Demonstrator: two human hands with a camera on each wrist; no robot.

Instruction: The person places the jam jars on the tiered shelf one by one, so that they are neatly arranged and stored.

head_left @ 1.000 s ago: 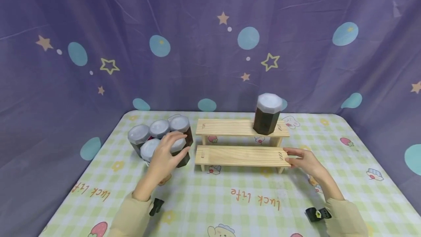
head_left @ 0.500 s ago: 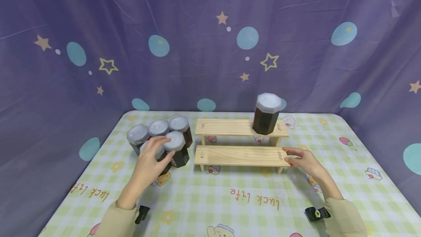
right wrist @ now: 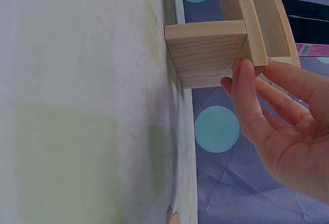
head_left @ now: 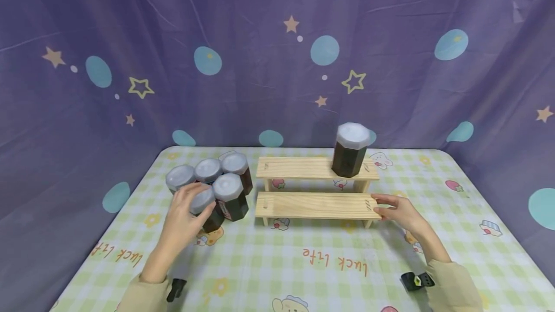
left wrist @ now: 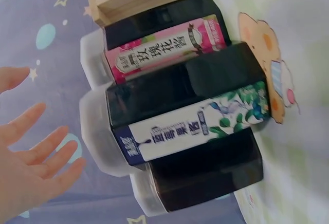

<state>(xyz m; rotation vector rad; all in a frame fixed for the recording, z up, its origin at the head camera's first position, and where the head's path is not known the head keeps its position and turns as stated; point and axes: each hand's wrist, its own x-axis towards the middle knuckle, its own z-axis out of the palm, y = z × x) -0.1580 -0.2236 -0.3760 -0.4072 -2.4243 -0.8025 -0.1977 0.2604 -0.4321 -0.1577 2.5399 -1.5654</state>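
My left hand [head_left: 179, 213] hovers with spread, slightly bent fingers by the lid of the nearest dark jam jar [head_left: 212, 221]. In the left wrist view a gap shows between that hand [left wrist: 36, 152] and the jar with a white, blue and green label [left wrist: 195, 121]. Beside it stands a jar with a pink label [left wrist: 164, 49]. My right hand [head_left: 401, 214] pinches the right end of the lower board of a two-tier wooden shelf [head_left: 316, 205]; the right wrist view shows thumb and fingers at the board's corner [right wrist: 255, 54].
Several grey-lidded jars [head_left: 208, 170] stand close together left of the shelf. Another jar [head_left: 348, 158] stands upright on the upper board's right end. A checked cloth [head_left: 260, 264] covers the table, and a purple curtain [head_left: 243, 100] hangs behind.
My left hand has moved left and toward me, from over the front right jar to the front left one. My right hand keeps its hold on the shelf.
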